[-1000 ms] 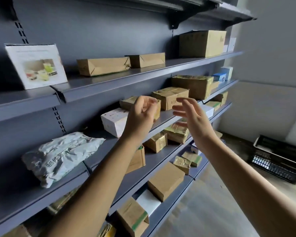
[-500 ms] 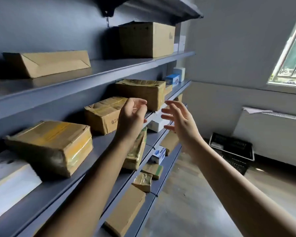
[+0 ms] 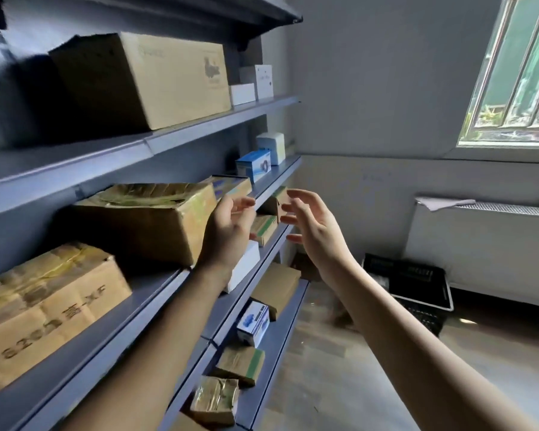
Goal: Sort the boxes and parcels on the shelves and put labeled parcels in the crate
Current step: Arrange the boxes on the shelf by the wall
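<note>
Grey metal shelving (image 3: 199, 127), several tiers, running along the left wall. Top visible tier: large plain cardboard carton (image 3: 143, 79), two small white boxes (image 3: 263, 80) beside it at the far end. Middle tier: printed carton (image 3: 44, 306) nearest the camera, then a tape-wrapped carton (image 3: 143, 219), then a blue-and-white box (image 3: 254, 161) well along. Lower tiers: white box (image 3: 246, 265), green-taped small box (image 3: 263, 228), flat brown box (image 3: 276, 289), small blue-printed box (image 3: 252, 321), two taped parcels (image 3: 240, 363); labels on any of these cannot be made out. Left hand (image 3: 227, 225): raised just before the right end of the tape-wrapped carton, fingers loosely curled and apart, holding nothing; contact with the carton cannot be told. Right hand (image 3: 315, 231): raised beside the left, palm turned inward, fingers spread and slightly bent, holding nothing. Black crate (image 3: 417, 290): on the floor at the far right, below a white radiator (image 3: 479, 244), well apart from both hands. Window (image 3: 517, 73) above it.
</note>
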Available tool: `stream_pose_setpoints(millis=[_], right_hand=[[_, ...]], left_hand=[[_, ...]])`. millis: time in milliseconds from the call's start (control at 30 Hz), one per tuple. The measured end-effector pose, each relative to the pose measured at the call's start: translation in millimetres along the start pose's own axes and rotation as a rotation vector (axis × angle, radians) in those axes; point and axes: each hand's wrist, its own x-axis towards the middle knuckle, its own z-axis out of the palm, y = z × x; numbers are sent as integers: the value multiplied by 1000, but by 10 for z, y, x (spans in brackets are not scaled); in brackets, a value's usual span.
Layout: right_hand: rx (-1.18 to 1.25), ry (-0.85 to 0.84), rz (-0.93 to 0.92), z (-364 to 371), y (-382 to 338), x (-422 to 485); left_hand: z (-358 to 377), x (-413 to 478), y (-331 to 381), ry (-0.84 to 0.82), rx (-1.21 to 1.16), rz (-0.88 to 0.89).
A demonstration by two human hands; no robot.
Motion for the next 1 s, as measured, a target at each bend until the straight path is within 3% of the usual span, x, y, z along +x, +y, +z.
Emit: stream_pose_setpoints(millis=[200,367,700,1000], right_hand=[[-53,-47,13,-906,487,1088],[-21,-73,33,-1218,800,1928],[-21,-117,72,-1087,1674,3699],[-117,-120,73,-844,2291,5304]], left_hand=[[1043,730,-190,58,-9,-80],[1573,1321,-410,96,44,-87],[2086,2852,-1247,155,45,-80],[2476,4289,-1882,127,37,-181]])
